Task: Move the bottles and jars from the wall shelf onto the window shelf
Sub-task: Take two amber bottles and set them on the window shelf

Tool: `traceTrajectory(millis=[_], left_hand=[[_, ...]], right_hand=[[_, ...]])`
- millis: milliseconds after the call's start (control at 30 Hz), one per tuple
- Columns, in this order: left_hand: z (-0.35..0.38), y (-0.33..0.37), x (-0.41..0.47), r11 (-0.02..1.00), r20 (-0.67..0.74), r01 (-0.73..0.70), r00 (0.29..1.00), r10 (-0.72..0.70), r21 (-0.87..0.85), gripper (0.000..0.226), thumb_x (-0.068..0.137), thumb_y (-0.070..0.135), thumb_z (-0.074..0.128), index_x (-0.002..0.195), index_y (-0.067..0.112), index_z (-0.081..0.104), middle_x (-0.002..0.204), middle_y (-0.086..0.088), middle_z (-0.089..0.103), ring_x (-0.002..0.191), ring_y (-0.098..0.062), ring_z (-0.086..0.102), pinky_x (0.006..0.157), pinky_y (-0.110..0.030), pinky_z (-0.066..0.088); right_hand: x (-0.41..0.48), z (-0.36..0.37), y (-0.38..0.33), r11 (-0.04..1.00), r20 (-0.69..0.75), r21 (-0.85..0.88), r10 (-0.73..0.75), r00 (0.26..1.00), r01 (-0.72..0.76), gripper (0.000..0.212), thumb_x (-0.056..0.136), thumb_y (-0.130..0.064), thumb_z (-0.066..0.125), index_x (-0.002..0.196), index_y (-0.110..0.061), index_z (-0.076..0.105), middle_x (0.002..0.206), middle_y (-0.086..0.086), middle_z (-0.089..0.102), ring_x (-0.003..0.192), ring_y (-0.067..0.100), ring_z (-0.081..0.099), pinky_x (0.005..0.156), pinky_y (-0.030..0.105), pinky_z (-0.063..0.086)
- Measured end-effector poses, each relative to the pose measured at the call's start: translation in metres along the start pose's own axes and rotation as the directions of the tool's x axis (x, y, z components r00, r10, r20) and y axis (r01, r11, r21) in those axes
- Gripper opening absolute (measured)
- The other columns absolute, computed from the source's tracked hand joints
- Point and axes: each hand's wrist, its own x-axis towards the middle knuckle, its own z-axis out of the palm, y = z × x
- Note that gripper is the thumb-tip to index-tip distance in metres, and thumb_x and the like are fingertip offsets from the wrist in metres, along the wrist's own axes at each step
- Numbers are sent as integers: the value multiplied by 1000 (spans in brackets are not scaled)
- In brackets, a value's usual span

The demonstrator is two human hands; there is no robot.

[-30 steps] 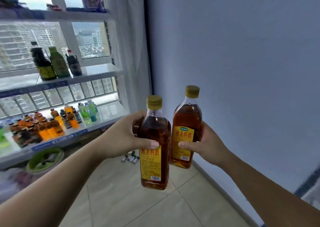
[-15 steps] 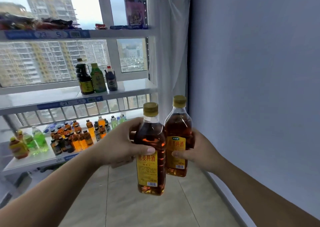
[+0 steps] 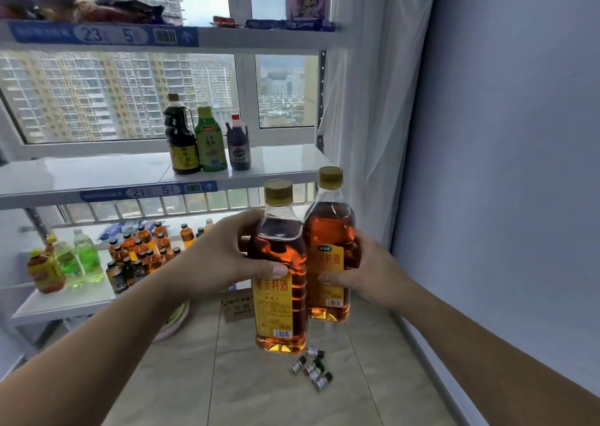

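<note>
left grip (image 3: 224, 260) grasps a clear plastic bottle of amber liquid with a gold cap (image 3: 281, 299); right grip (image 3: 373, 276) grasps its twin (image 3: 328, 231). the two touch, at 5 o'clock from three dark and green bottles (image 3: 211, 140) already standing on the white window shelf (image 3: 97, 172). these two likely still need placing.

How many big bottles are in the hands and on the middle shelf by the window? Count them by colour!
Amber bottles, one in the left hand, one in the right hand: 2
Dark bottles on the middle shelf: 2
Green bottle on that shelf: 1
Total: 5
</note>
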Motion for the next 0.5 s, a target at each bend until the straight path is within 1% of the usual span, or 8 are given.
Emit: traceTrajectory(millis=[67,100,200,233,333,433,467,500], left_hand=[[-24,-20,27,1000,-5,2,1000,-2,3,61,72,34,91,126,33,64,115,10,75,107,-11,72,88,-37,59],[-36,-29,40,1000,-3,1,1000,-1,2,60,72,34,93,126,32,64,114,9,76,105,-12,72,85,-36,59],[-71,-55,77,1000,-3,-10,1000,10,16,65,73,31,93,130,31,64,120,7,75,113,-15,71,95,-44,58],[-82,-62,88,1000,-4,-14,1000,14,17,65,73,31,93,131,32,63,120,8,75,113,-14,71,95,-44,58],[-109,-80,122,999,-3,-30,1000,30,24,66,69,30,90,129,33,64,115,11,76,106,-9,72,88,-35,58],[-128,-97,155,1000,-12,-22,1000,22,-10,63,71,21,90,128,28,64,106,11,78,88,-2,74,67,-19,56],[-134,-104,166,1000,-12,-20,1000,20,-13,62,71,20,90,127,27,64,105,10,78,88,-3,74,68,-20,57],[-139,-112,178,1000,-12,-15,1000,15,-11,62,71,23,90,127,26,65,108,8,78,95,-7,75,76,-25,59]], right_hand=[[37,7,0,1000,-6,15,-6,1000,6,81,60,-57,91,131,-38,56,120,-14,74,112,10,71,102,51,55],[56,11,-1,1000,-10,21,-12,1000,12,81,60,-58,90,131,-39,56,120,-14,74,112,10,71,102,51,56],[109,18,-6,999,-27,32,-18,999,19,81,60,-57,89,130,-36,57,119,-12,74,111,13,72,100,51,57],[125,20,-8,999,-34,39,-22,999,23,80,60,-56,90,130,-35,57,119,-11,75,110,13,73,100,51,58],[170,26,-11,998,-58,55,-34,998,37,71,68,-46,92,129,-35,58,118,-12,75,109,12,73,102,51,56],[211,30,-11,998,-66,53,-38,997,42,58,78,-32,91,126,-38,60,116,-15,75,109,9,73,104,49,55],[226,30,-10,998,-67,54,-39,997,43,56,79,-29,90,125,-38,60,115,-15,76,108,9,73,104,48,55],[241,30,-8,997,-66,57,-39,997,42,55,79,-28,90,124,-37,60,115,-15,76,108,9,73,104,47,56]])
